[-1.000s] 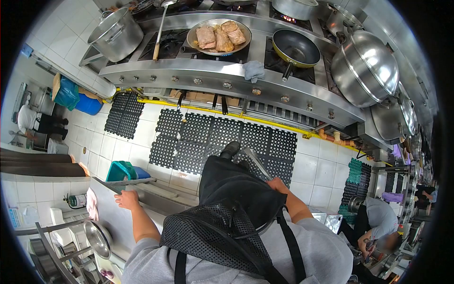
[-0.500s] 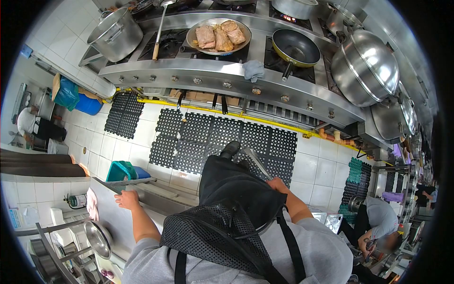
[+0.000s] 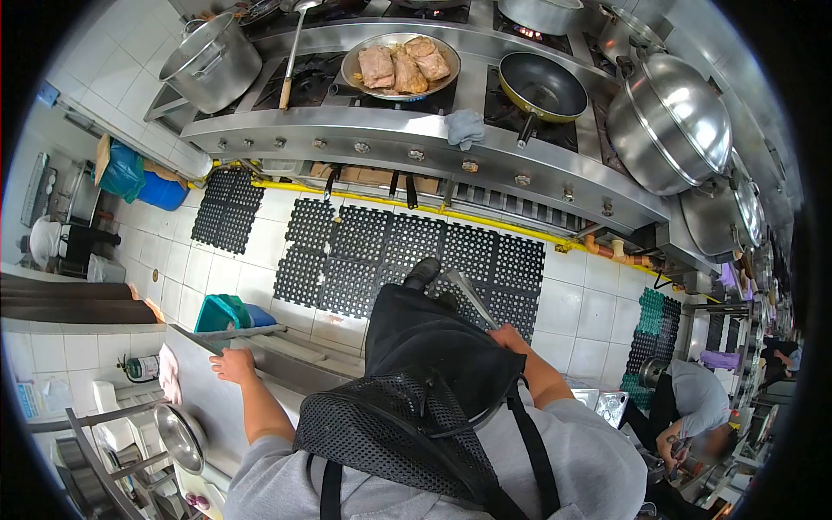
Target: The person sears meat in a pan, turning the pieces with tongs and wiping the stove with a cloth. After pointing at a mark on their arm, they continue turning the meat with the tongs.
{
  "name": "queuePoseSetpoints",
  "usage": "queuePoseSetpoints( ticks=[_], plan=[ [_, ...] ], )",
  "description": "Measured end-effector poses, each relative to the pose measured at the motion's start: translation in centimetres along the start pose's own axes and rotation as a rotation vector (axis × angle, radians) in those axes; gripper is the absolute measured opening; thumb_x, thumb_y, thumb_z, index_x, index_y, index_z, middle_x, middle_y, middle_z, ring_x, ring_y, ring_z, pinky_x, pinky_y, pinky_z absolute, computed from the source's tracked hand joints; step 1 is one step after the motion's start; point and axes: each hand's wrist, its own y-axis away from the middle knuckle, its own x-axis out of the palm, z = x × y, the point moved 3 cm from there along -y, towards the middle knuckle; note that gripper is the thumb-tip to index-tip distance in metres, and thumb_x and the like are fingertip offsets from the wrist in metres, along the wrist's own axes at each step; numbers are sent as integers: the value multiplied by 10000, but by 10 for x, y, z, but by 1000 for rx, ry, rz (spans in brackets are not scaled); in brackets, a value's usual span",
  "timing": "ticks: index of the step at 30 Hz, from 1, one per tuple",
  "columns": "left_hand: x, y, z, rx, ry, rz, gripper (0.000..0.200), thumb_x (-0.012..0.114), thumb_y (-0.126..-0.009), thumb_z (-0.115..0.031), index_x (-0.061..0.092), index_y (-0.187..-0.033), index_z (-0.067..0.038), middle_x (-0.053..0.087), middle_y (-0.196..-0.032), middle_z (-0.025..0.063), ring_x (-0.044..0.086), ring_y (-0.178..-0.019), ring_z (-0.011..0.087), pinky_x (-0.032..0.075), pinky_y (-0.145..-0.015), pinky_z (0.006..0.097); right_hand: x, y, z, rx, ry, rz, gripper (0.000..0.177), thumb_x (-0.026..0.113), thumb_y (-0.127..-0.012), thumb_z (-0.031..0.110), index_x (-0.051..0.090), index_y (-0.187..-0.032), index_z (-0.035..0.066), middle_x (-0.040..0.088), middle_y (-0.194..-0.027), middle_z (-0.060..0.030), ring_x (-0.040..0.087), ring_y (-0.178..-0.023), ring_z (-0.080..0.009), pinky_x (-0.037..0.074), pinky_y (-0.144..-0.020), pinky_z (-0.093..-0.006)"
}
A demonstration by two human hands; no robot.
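My left hand (image 3: 232, 366) lies with its fingers spread on the edge of the steel counter (image 3: 195, 381). Down beside the black apron, my right hand (image 3: 506, 337) is closed around a pair of metal tongs (image 3: 471, 295), which point toward the floor mat. Across from me on the stove, a round pan (image 3: 350, 80) holds several browned pieces of meat (image 3: 407, 68). To its right sits a black frying pan (image 3: 542, 85), its handle toward me, with a grey cloth (image 3: 465, 128) on the stove's front edge nearby.
A tall pot (image 3: 212, 69) and a long-handled ladle (image 3: 293, 65) are on the stove's left; a large domed pot (image 3: 667, 126) stands at its right. Black perforated mats (image 3: 347, 238) cover the tiles. A co-worker (image 3: 693, 399) bends at right, another person (image 3: 52, 241) is far left.
The person at the far left has leaned over further. My hands, the tongs and the pans on the stove stay where they were.
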Motion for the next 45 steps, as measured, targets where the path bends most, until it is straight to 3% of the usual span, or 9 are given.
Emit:
queuePoseSetpoints(
  ticks=[5, 15, 20, 23, 30, 32, 36, 38, 45],
  plan=[
    [3, -2, 1, -6, -1, -2, 298, 638, -799, -290, 733, -1024, -119, 491, -1230, 154, 531, -1077, 331, 479, -850, 450, -4, 9, 6, -20, -12, -24, 607, 721, -799, 474, 714, -1029, -87, 726, -943, -248, 727, -849, -351, 567, -727, -428],
    [1, -1, 1, -1, -4, 14, 330, 669, -785, -332, 725, -1032, -120, 493, -1225, 149, 534, -1076, 332, 482, -841, 449, -14, 25, 16, 73, -61, -47, 571, 723, -787, 486, 741, -984, -50, 732, -900, -214, 727, -830, -331, 558, -750, -414],
    [2, -1, 0, -1, 3, -6, 314, 663, -778, -316, 728, -1007, -112, 502, -1208, 155, 538, -1060, 335, 481, -835, 450, 2, -1, -1, -70, 67, -34, 605, 720, -788, 483, 718, -1054, -61, 721, -1041, -244, 707, -993, -359, 548, -863, -422],
    [3, -1, 1, 4, 13, -20, 303, 656, -774, -302, 730, -991, -106, 507, -1198, 159, 541, -1049, 338, 479, -829, 453, -1, 1, -1, -24, 47, -5, 629, 717, -792, 488, 703, -1087, -68, 705, -1096, -255, 688, -1049, -371, 539, -903, -421],
    [6, -2, 2, 4, 21, -20, 308, 646, -779, -299, 732, -1000, -102, 503, -1202, 163, 538, -1053, 342, 475, -834, 460, -9, 13, 12, -52, 107, -3, 631, 713, -799, 494, 702, -1084, -69, 704, -1098, -254, 691, -1045, -360, 540, -896, -417],
    [4, -1, 2, 8, 21, -22, 309, 644, -781, -299, 732, -1003, -102, 502, -1203, 163, 537, -1057, 342, 474, -837, 461, -32, 55, 39, 177, -100, -29, 632, 719, -797, 489, 700, -1083, -74, 706, -1099, -250, 692, -1042, -357, 541, -890, -416],
    [4, 0, 2, 12, 13, -31, 313, 643, -783, -299, 731, -1012, -105, 501, -1208, 161, 534, -1067, 342, 473, -841, 463, -30, 52, 35, 191, -131, -34, 634, 721, -794, 485, 698, -1083, -79, 705, -1096, -255, 694, -1035, -360, 542, -879, -417],
    [4, -1, 1, 10, 11, -26, 314, 642, -785, -299, 730, -1015, -105, 500, -1211, 160, 534, -1067, 340, 473, -842, 462, -3, 7, 7, -50, 28, 0, 629, 720, -798, 477, 695, -1086, -82, 703, -1094, -263, 697, -1025, -364, 544, -869, -418],
    [7, -3, 2, -4, 7, -10, 314, 641, -788, -306, 728, -1017, -109, 498, -1222, 156, 532, -1072, 333, 473, -848, 459, 4, -7, -6, -98, 76, 8, 623, 724, -800, 459, 691, -1096, -88, 701, -1094, -268, 699, -1017, -368, 544, -866, -414]
  ],
)
